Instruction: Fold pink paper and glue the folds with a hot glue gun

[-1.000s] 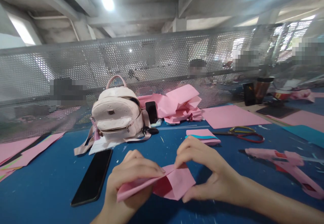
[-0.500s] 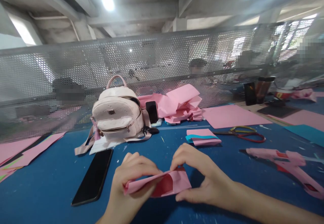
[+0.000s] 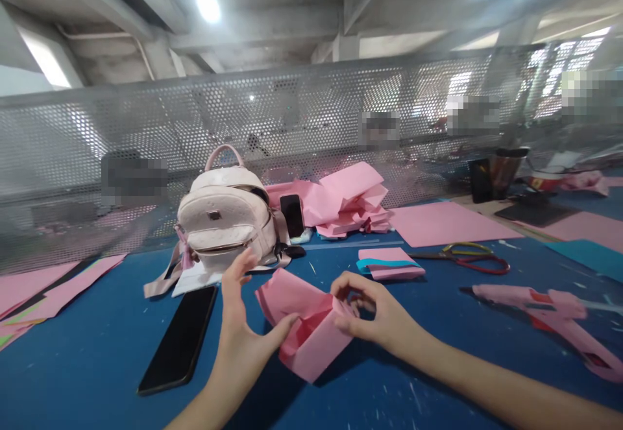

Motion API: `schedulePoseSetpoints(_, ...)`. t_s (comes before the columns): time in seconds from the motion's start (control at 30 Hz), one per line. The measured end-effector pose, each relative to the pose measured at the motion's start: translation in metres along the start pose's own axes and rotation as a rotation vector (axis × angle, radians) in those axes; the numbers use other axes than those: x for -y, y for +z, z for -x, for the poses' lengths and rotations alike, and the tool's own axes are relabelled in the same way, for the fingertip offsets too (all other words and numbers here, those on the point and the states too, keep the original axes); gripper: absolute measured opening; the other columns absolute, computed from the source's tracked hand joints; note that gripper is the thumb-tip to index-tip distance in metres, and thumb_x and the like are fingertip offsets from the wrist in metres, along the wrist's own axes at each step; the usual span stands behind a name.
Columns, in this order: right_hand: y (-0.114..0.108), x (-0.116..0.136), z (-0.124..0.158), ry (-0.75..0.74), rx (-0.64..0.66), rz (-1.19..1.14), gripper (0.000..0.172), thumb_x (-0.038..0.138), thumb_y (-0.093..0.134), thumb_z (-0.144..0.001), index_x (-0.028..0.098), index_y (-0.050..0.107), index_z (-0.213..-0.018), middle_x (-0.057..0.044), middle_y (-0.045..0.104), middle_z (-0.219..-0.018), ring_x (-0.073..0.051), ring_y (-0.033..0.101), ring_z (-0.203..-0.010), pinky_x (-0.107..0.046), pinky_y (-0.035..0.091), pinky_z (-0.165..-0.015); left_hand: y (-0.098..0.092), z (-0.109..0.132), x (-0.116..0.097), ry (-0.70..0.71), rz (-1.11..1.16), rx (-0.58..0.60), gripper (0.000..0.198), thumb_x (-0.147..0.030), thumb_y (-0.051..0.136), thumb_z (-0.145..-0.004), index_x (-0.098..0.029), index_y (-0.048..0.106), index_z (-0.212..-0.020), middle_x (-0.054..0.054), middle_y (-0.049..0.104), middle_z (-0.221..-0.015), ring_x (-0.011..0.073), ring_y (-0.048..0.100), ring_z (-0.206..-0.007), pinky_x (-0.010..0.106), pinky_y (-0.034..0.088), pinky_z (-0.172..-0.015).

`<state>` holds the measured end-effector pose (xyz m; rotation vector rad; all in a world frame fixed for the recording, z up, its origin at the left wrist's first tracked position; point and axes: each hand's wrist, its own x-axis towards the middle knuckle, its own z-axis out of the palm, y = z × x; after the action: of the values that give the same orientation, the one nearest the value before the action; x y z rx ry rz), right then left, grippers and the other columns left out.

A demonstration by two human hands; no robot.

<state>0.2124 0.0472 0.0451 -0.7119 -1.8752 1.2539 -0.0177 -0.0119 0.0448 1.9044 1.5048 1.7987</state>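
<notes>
A folded pink paper pouch [image 3: 318, 346] is held above the blue table, its mouth spread wide and facing up toward me. My right hand [image 3: 367, 310] pinches its right edge between thumb and fingers. On the other side, my left hand [image 3: 250, 326] is open, the fingers raised and apart, with the thumb reaching to the pouch's near-left rim. Just beyond the hands lies a small flat pink paper piece [image 3: 394, 271] with a blue strip across it. Left of my left hand rests a black phone [image 3: 180, 339].
Scissors [image 3: 467, 256] and a pink glue gun [image 3: 545, 313] lie to the right. At the back stand a white backpack [image 3: 228, 213] and crumpled pink paper [image 3: 345, 196] before a perforated metal screen [image 3: 311, 112]. Pink sheets [image 3: 452, 222] lie at back right, others [image 3: 63, 290] at left.
The pouch has gone from nearly flat to opened out and has turned. My left hand has released its grip and spread its fingers; my right hand still pinches the right edge.
</notes>
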Motion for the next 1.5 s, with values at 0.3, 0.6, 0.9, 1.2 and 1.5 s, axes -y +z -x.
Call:
schedulePoseSetpoints(0.3,0.004,-0.029,0.000,0.148,-0.064,-0.311,0.034,0.048,0.069,-0.087,0.019,0.056,-0.097,0.001,0.053,-0.090,-0.013,0.050,-0.083,-0.024,0.037,-0.074,0.018,0.006,0.046,-0.673,0.680,0.092,0.108,-0.034,0.090,-0.061,-0.031,0.026,-0.148,0.012,0.058,-0.130,0.0293,0.061,-0.118,0.036,0.053,-0.090)
schedulePoseSetpoints(0.6,0.005,-0.051,0.002,0.115,0.017,-0.330,0.038,0.043,0.081,-0.077,0.021,0.060,-0.100,0.000,0.057,-0.095,-0.016,0.057,-0.093,-0.026,0.045,-0.080,0.027,0.022,0.047,-0.821,0.776,0.228,0.047,-0.045,0.084,-0.068,-0.012,0.074,-0.099,0.013,0.078,-0.084,0.0254,0.074,-0.069,0.031,0.057,-0.064)
schedulePoseSetpoints(0.9,0.006,-0.052,0.004,0.192,0.044,-0.181,0.056,0.048,0.073,-0.083,0.022,0.059,-0.131,-0.012,0.059,-0.138,-0.028,0.056,-0.126,-0.047,0.040,-0.110,0.020,0.024,0.056,-0.776,0.605,0.143,0.029,-0.041,0.083,-0.072,-0.013,0.076,-0.075,0.005,0.077,-0.072,0.0204,0.070,-0.063,0.025,0.054,-0.061)
schedulePoseSetpoints(1.2,0.005,-0.050,0.005,0.183,0.016,-0.081,0.048,0.047,0.072,-0.085,0.027,0.065,-0.128,-0.008,0.065,-0.133,-0.028,0.058,-0.124,-0.048,0.041,-0.110,0.021,0.023,0.057,-0.785,0.563,0.080,0.027,-0.039,0.086,-0.067,-0.014,0.079,-0.071,0.006,0.077,-0.068,0.0213,0.071,-0.067,0.024,0.055,-0.065)
schedulePoseSetpoints(1.5,0.005,-0.047,0.004,0.082,0.114,-0.146,0.041,0.037,0.083,-0.076,0.027,0.073,-0.114,-0.007,0.071,-0.121,-0.028,0.063,-0.116,-0.044,0.047,-0.101,0.020,0.021,0.059,-0.879,1.028,0.158,0.023,-0.034,0.086,-0.066,-0.023,0.076,-0.083,0.002,0.071,-0.098,0.0208,0.067,-0.096,0.029,0.056,-0.085)
